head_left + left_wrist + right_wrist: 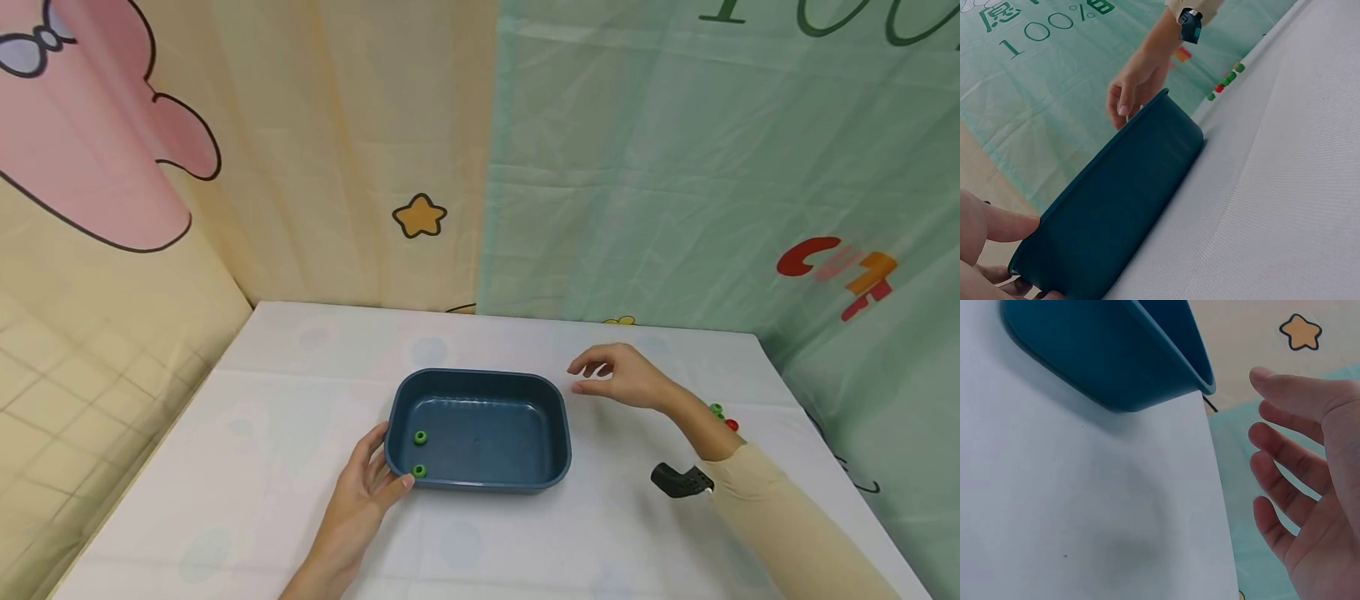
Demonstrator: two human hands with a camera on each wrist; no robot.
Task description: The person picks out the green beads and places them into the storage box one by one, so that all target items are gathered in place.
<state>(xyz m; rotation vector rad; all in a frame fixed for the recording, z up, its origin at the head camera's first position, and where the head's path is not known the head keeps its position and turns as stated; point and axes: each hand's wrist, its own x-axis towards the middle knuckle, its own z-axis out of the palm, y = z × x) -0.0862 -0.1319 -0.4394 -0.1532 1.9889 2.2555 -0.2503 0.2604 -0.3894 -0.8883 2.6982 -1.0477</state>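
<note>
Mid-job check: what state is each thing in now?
Blue rectangular plastic tub: upright, open-topped
Two round green beads: inside tub's left side
Small green and red beads: grouped outside tub
Left hand: gripping tub's left end
Right hand: empty, apart from tub, fingers loosely curved

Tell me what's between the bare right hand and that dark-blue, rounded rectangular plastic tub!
No object: the head view shows just bare white tablecloth between the right hand and the tub; the right wrist view shows a gap.

Behind the white-topped desk (262,517) I see a cream curtain (345,142) printed with an orange star (420,217) and a pink cartoon shape (97,142), and beside it a pale green curtain (637,183) with a red-and-orange motif (872,271).
</note>
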